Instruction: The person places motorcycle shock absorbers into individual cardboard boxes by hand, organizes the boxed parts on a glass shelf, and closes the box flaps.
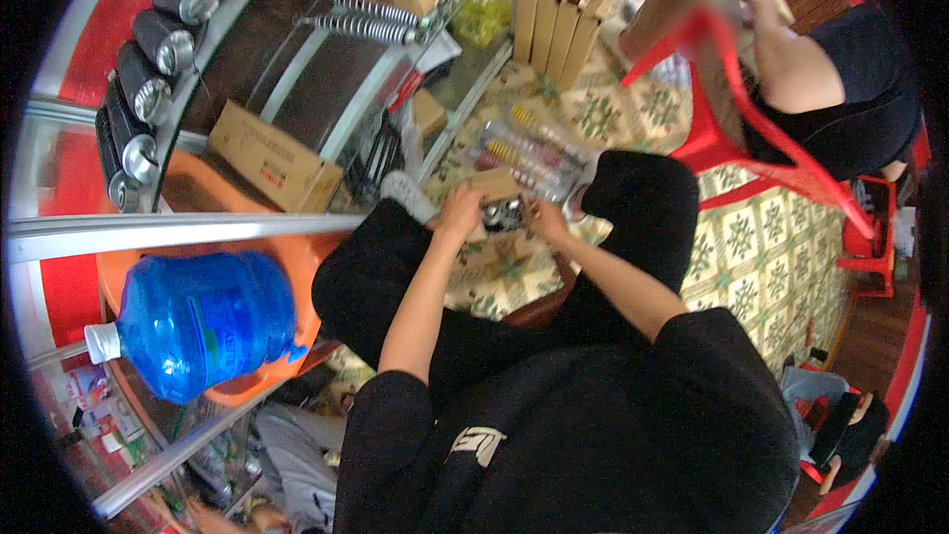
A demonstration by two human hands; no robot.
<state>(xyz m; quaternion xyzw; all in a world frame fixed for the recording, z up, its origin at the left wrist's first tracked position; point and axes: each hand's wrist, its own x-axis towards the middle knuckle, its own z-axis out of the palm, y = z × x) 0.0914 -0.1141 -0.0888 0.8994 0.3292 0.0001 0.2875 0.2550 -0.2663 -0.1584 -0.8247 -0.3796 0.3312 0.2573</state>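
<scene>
In the middle of the view, between my knees, my left hand (461, 212) is closed on a small cardboard box (492, 183). A dark and silvery metal part (504, 215) shows at the near end of the box, between my hands. My right hand (544, 219) has its fingers against the right side of that part; whether it grips the part or the box's edge is hard to tell. Just beyond my hands, clear plastic packs (519, 152) with yellow and reddish pieces lie on the patterned tile floor (593, 115).
Upright cardboard boxes (560, 30) stand ahead. At left are a glass display case with coil springs (363, 22), a long carton (270, 163) and a blue water jug (215, 319) on an orange chair (308, 259). A person (852, 81) sits near a red plastic stool (704, 119) at right.
</scene>
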